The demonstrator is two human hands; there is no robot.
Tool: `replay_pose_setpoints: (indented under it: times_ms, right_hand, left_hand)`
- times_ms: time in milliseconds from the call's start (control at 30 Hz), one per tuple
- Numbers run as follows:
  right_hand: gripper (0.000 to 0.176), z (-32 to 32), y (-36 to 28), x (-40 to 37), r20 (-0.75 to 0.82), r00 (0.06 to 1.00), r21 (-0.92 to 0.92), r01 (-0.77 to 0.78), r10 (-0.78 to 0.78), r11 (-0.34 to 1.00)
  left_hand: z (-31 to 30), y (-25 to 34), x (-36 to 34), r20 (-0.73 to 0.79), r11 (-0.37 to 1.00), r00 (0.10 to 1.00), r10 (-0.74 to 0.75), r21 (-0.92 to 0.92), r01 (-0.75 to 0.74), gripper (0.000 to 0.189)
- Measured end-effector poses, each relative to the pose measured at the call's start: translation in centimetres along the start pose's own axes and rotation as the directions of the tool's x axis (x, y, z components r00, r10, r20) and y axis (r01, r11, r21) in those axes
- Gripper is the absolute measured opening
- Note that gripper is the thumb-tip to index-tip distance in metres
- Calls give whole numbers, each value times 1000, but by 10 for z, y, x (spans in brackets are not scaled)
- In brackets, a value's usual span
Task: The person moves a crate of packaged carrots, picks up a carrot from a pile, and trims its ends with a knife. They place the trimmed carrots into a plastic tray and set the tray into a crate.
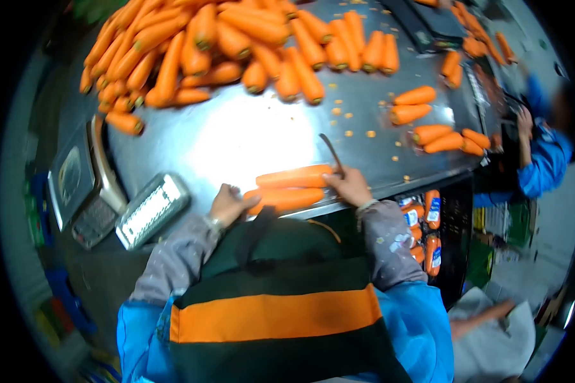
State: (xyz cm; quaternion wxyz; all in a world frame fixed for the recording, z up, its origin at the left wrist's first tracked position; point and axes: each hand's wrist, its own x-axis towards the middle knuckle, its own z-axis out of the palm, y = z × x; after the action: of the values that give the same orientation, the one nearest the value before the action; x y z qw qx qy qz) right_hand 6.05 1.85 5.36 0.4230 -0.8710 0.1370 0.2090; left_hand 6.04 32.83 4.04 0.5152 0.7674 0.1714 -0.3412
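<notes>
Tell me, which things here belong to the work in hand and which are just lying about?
In use: the left hand on the carrots at the near edge of the metal table; the right hand holding a knife.
Lying about: the big carrot pile, the weighing scale, the bagged carrots, a co-worker's blue sleeve.

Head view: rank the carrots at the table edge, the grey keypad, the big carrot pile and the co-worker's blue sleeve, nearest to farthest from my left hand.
1. Carrots at the table edge: touching the left hand, to its right.
2. Grey keypad: just left.
3. Big carrot pile: across the table.
4. Co-worker's blue sleeve: far right.
</notes>
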Motion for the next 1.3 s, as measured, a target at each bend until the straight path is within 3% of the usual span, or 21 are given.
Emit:
replay_pose_setpoints:
  times_ms: [67, 133, 167, 200, 333, 400, 433, 467, 533, 567, 700, 800, 833, 900, 933, 1100, 1133, 1200, 1233, 1267, 1300]
  right_hand:
    - [48, -3, 14, 6, -60, 997, 76, 42, -37, 996]
    - [46, -27, 12, 1, -114, 990, 291, -48, 84, 955]
    - [45, -44, 20, 4, -141, 986, 317, -46, 95, 947]
    - [44, -65, 29, 8, -162, 982, 342, -41, 102, 939]
    - [43, -133, 58, 19, -284, 918, 411, -145, 277, 900]
    - [42, -143, 77, 21, -551, 834, -86, -23, -28, 996]
    - [41, -149, 68, 13, -608, 765, -341, -10, -212, 940]
    - [36, -151, 57, 0, -640, 756, -278, -62, -137, 959]
    - [32, -144, 70, -10, -715, 648, -245, 116, -260, 963]
    - [30, -140, 72, -19, -727, 648, -196, 122, -228, 973]
    - [23, -118, 86, -47, -713, 695, 45, 170, -88, 984]
    - [20, -115, 85, -63, -659, 751, 200, 142, 27, 969]
    - [19, -116, 81, -67, -660, 750, 235, 148, 46, 961]
    - [17, -111, 82, -67, -643, 763, 321, 192, 65, 928]
    - [17, -109, 92, -64, -647, 762, 267, 229, -2, 936]
    - [14, -93, 96, -68, -533, 846, 400, 247, 5, 883]
    - [13, -89, 97, -67, -516, 857, 385, 237, -5, 892]
    - [12, -79, 103, -62, -523, 848, 293, 276, -88, 915]
    - [12, -72, 104, -59, -516, 854, 322, 271, -72, 907]
    - [12, -73, 88, -61, -460, 888, 404, 234, -25, 885]
    - [12, -70, 85, -56, -456, 888, 364, 248, -60, 898]
  left_hand:
    - [3, 24, -9, 11, 992, 995, 102, 71, -102, 62]
    - [18, 45, 5, -16, 939, 954, 300, 180, -293, 63]
    - [28, 62, 13, 23, 959, 973, 228, 170, -228, 63]
    - [41, 87, 17, 35, 933, 977, 213, 289, -214, 67]
    - [117, 124, 63, 93, 965, 984, 152, 203, -168, 71]
    - [153, 144, 71, 106, 985, 991, 77, 149, -92, 68]
    - [163, 152, 74, 150, 995, 989, -10, 96, -4, 61]
    - [173, 159, 77, 199, 995, 976, -92, 51, 83, 56]
    - [189, 173, 64, 178, 990, 976, -128, -27, 135, 55]
    - [194, 183, 57, 209, 981, 962, -177, -39, 189, 55]
    - [226, 193, 72, 188, 977, 966, -179, -82, 197, 52]
    - [248, 194, 87, 311, 969, 932, -188, -97, 228, 50]
    - [255, 196, 81, 220, 967, 965, -141, -178, 181, 48]
    - [253, 191, 89, 322, 976, 937, -134, -123, 182, 57]
    - [246, 191, 90, 375, 979, 921, -105, -126, 163, 61]
    - [183, 189, 76, 235, 999, 971, -54, 7, 53, 86]
    - [164, 186, 74, 175, 999, 984, 24, 31, -30, 73]
    - [115, 158, 80, 103, 941, 935, 339, -23, -338, 52]
    - [87, 155, 68, -38, 886, 885, 464, 38, -462, 36]
    - [57, 143, 65, -106, 845, 838, 534, 67, -530, 33]
    - [27, 130, 58, -237, 757, 719, 653, 199, -622, 31]
